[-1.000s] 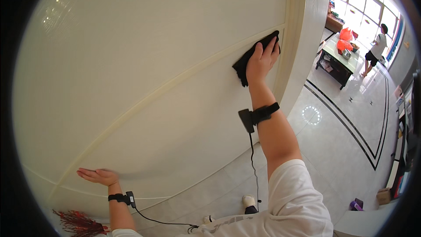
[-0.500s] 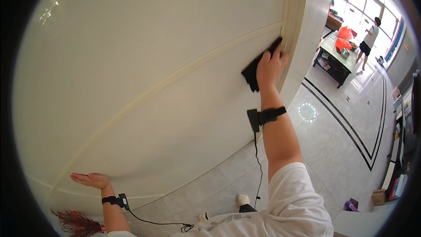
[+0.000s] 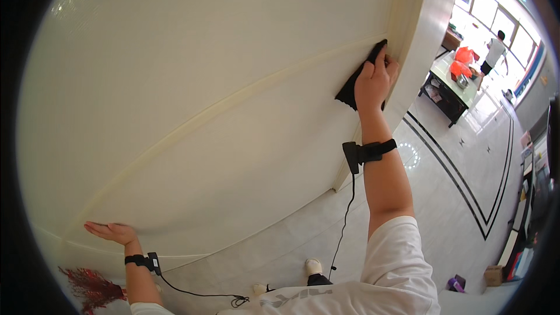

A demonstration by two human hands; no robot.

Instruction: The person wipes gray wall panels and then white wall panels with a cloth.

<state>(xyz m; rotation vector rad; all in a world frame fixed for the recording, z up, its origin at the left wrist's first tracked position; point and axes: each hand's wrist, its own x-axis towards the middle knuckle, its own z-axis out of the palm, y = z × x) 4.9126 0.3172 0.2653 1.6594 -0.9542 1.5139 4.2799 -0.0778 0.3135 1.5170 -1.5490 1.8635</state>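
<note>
A large cream-white panel (image 3: 221,151) with a raised moulding strip (image 3: 224,101) fills the left and middle of the view. High up at its right border, my right hand (image 3: 373,87) grips a black cloth (image 3: 352,90) and presses it on the panel just below the strip. Part of the cloth is hidden behind the fingers. At the lower left, my left hand (image 3: 114,232) is open beside the panel, fingers stretched out and palm up. Whether it touches the surface, I cannot tell. Each wrist wears a black strap with a cable.
Red dried branches (image 3: 87,289) stand below my left hand. A frame edge (image 3: 411,41) borders the panel on the right. Beyond it, a low table (image 3: 452,90) holds red bags, with another person (image 3: 496,52) behind. Cables (image 3: 347,216) hang from my wrists.
My right hand and the cloth have shifted slightly right and up along with the view. My left hand appears a little farther left. The person in the background has turned and moved.
</note>
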